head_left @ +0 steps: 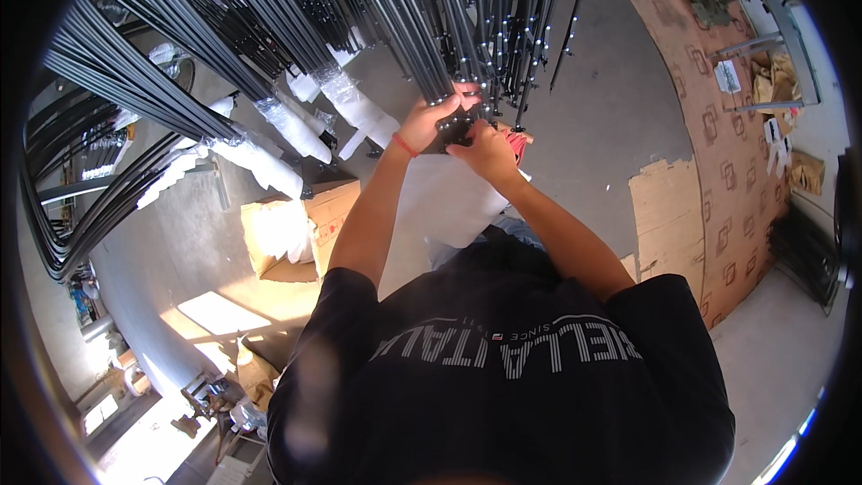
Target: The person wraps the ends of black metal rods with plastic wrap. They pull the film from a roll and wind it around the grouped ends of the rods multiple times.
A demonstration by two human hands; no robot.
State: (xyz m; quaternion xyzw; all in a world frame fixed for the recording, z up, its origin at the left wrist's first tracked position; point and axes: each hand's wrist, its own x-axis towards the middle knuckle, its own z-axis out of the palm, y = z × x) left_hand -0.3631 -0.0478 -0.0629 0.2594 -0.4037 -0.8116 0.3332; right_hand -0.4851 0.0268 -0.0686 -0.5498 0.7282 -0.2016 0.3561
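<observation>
In front of me my left hand [433, 119], a red band at its wrist, is closed round the lower ends of a bundle of black rods [417, 36]. Close beside it on the right, my right hand [488, 151] has its fingers curled at small dark fittings by the rod ends. What exactly those fingers grip is too dark to make out. Something red [518, 144] shows just behind the right hand. Below both hands lies a white sheet [449, 198] over my lap.
More bundles of black rods [135, 81], their ends wrapped in white and clear plastic, hang at the left. Thin rods with small fittings [530, 27] hang right of my hands. An open cardboard box [332, 216] stands on the floor at left; flat cardboard [669, 216] lies at right.
</observation>
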